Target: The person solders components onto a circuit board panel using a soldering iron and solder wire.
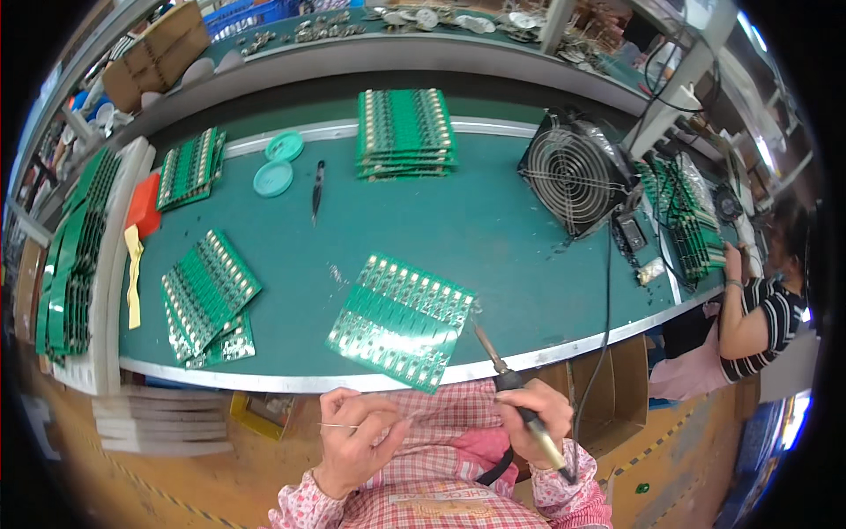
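In my right hand (pixel 539 413) is a soldering iron (pixel 508 379), gripped by its black handle. Its tip points up and left, by the right edge of a green circuit board panel (pixel 398 319); whether it touches cannot be told. That panel lies tilted at the table's front edge, with rows of pale pads and small parts, and smoke or glare near its right corner. My left hand (pixel 359 443) is closed in front of the table edge, fingers pinching a thin solder wire (pixel 338 426). It stays apart from the panel.
Stacked board panels (pixel 405 132) stand at the back, with more panels (pixel 211 291) at left. Tweezers (pixel 317 194) lie near two teal round tubs (pixel 273 179). A caged fan (pixel 577 172) and cable occupy the right. A co-worker (pixel 758 317) handles boards at far right.
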A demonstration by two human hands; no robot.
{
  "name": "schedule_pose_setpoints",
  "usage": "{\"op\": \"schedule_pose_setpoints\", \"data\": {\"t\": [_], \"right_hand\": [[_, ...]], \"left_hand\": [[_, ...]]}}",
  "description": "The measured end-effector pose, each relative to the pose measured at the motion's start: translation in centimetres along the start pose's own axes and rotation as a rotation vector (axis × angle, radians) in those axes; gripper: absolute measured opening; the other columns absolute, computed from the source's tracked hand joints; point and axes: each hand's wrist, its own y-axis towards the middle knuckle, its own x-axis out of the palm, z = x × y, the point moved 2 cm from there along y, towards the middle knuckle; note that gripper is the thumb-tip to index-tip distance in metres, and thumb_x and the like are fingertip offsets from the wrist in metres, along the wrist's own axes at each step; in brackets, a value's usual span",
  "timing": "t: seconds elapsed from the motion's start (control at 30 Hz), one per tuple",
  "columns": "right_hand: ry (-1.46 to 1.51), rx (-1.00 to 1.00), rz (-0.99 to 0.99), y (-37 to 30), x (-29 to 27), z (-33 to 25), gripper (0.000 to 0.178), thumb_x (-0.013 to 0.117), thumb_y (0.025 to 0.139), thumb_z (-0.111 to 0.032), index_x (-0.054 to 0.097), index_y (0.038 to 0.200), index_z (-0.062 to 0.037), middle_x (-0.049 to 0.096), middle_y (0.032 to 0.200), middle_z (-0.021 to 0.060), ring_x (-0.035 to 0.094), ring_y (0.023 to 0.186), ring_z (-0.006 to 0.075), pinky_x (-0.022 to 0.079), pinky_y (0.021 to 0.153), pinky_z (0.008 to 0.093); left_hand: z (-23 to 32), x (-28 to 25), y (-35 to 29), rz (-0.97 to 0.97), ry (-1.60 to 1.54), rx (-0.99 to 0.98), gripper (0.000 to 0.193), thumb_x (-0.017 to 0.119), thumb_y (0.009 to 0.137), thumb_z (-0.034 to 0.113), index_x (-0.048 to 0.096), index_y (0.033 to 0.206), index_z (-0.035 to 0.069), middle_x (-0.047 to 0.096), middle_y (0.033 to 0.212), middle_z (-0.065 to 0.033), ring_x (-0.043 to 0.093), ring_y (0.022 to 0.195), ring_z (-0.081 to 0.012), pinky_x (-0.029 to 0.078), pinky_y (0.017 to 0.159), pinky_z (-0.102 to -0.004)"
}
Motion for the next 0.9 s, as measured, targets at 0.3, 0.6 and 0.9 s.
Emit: {"op": "schedule_pose_setpoints", "data": {"t": [0.3, 0.6, 0.9], "right_hand": [[0.237, 0.128, -0.020, -2.1, 1.1, -1.4, 0.012, 0.068, 0.087, -0.008, 0.063, 0.096, -0.0013, 0.069, 0.063, 0.0037, 0.066, 0.056, 0.0164, 0.051, 0.053, 0.0274], [0.254, -0.057, -0.081, -1.0, 2.3, -1.9, 0.015, 0.071, 0.084, -0.006, 0.063, 0.094, 0.0011, 0.068, 0.067, 0.0072, 0.064, 0.050, 0.0173, 0.048, 0.044, 0.0279], [0.209, -0.097, -0.107, -1.1, 3.1, -1.8, 0.016, 0.072, 0.080, -0.004, 0.065, 0.094, 0.0014, 0.067, 0.066, 0.0073, 0.063, 0.049, 0.0186, 0.049, 0.045, 0.0282]], "left_hand": [[-0.2, 0.9, -1.2, 0.132, -0.061, -0.076, 0.016, 0.069, 0.071, -0.001, 0.055, 0.071, 0.005, 0.069, 0.099, -0.0101, 0.062, 0.094, -0.0291, 0.048, 0.080, -0.0402], [-0.8, 1.5, -0.3, 0.141, -0.073, -0.070, 0.017, 0.070, 0.068, 0.000, 0.054, 0.068, 0.007, 0.069, 0.099, -0.0082, 0.067, 0.097, -0.0265, 0.046, 0.085, -0.0407], [-1.0, 1.5, -0.3, 0.135, -0.075, -0.045, 0.017, 0.070, 0.068, 0.000, 0.055, 0.069, 0.007, 0.069, 0.099, -0.0076, 0.067, 0.094, -0.0245, 0.046, 0.084, -0.0395]]}}
